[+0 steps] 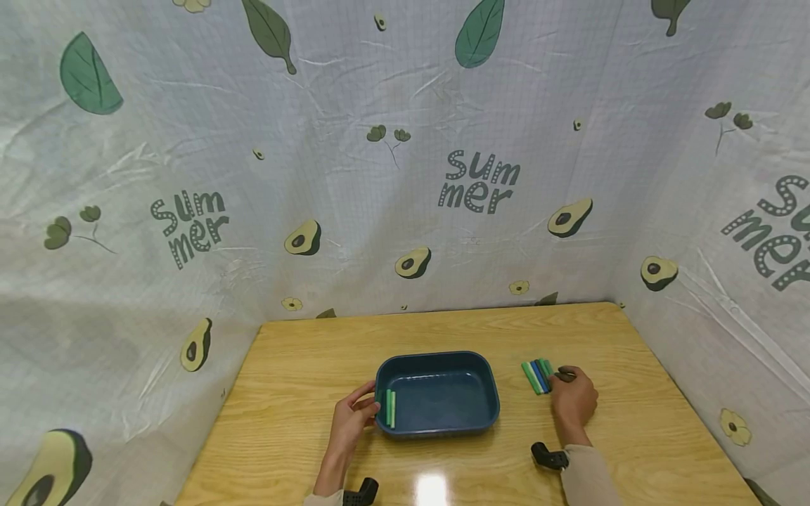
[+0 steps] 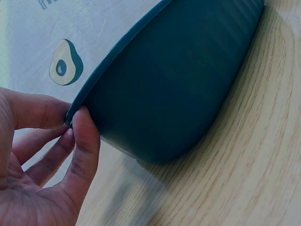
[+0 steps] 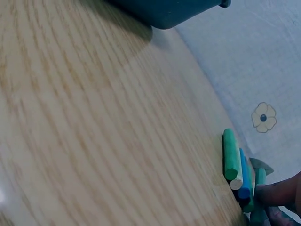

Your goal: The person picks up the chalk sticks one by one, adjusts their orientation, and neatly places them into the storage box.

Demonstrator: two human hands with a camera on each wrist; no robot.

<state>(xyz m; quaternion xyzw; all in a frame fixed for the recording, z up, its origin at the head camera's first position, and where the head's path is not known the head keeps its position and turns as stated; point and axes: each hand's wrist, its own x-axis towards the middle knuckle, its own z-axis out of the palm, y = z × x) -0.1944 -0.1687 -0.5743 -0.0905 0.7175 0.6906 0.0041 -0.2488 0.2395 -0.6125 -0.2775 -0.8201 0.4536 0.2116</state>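
Note:
My left hand [image 1: 350, 420] pinches the left rim of a dark blue plastic basin [image 1: 446, 430], thumb and fingers on either side of the edge, as the left wrist view shows. Inside, against the left wall, lie a green chalk stick [image 1: 389, 407] and a paler one [image 1: 393, 410]. Right of the basin, several chalk sticks lie side by side: green [image 3: 230, 155], white [image 3: 236, 182], blue [image 3: 244, 174] and more green. At the right end of this row, my right hand [image 1: 574, 402] pinches a green chalk stick [image 3: 260, 176], mostly covered by the fingers.
The wooden table [image 1: 304, 351] extends around the basin. Behind it and at both sides hangs a pale printed cloth [image 1: 354, 211], meeting the table's back edge. A black wrist device [image 1: 549, 457] sits on the right wrist, another [image 1: 361, 492] on the left.

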